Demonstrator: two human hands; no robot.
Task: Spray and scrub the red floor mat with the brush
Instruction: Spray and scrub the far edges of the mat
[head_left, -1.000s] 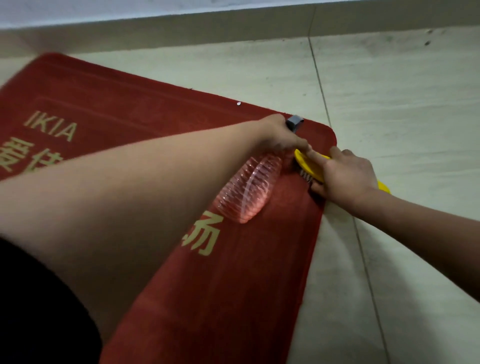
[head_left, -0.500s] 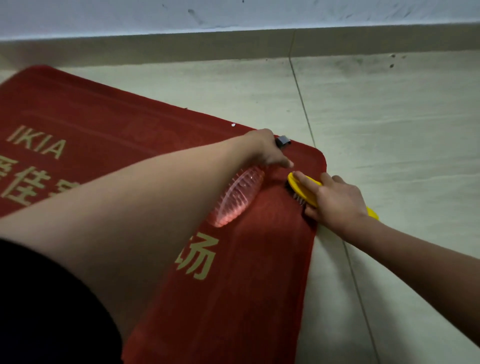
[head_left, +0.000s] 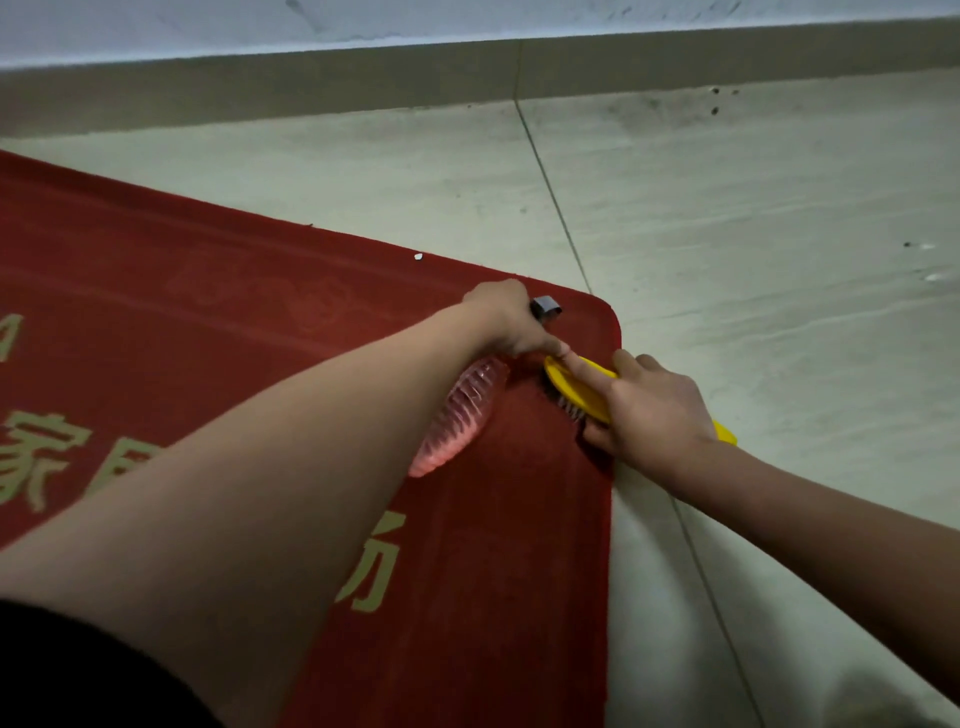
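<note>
Right hand (head_left: 654, 410) grips the brush (head_left: 576, 387), bristles on the red floor mat (head_left: 493, 571) at its 1 o'clock corner; left hand (head_left: 511, 322) clasps the spray bottle (head_left: 460, 415), apparently at its trigger. Scrubbing step: next, stroke with pressure.

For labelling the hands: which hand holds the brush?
The right hand: it grips the yellow brush, while the left hand holds the spray bottle.

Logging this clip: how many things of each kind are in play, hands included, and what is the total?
red floor mat: 1
yellow brush: 1
clear spray bottle: 1
hands: 2, the left hand gripping the bottle and the right hand holding the brush
Total: 5
</note>
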